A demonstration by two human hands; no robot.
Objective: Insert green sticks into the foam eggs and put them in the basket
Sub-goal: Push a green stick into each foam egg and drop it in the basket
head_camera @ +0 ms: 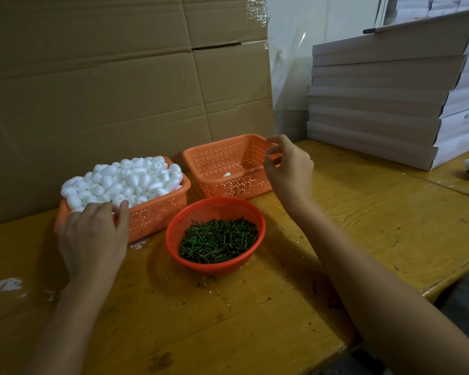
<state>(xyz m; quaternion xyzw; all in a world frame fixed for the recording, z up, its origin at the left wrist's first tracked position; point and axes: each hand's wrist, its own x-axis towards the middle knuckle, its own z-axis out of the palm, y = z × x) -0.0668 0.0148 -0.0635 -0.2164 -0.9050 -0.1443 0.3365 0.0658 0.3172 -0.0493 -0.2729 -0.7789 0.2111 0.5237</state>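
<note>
While the fingers point(272, 150) of the right hand point(289, 169) hung loosely curled and empty over the far basket point(217, 155), seemingly placed for dropping finished work, one foam egg point(227, 174) lay below and left of them inside. The left hand point(92, 234) had its fingers dipped into the heaped foam eggs point(125, 180), hiding whether they gripped one; the green sticks point(217, 240) waited between both hands.

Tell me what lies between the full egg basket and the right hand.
The other orange basket, nearly empty with one foam egg inside, as the head view shows.
</note>
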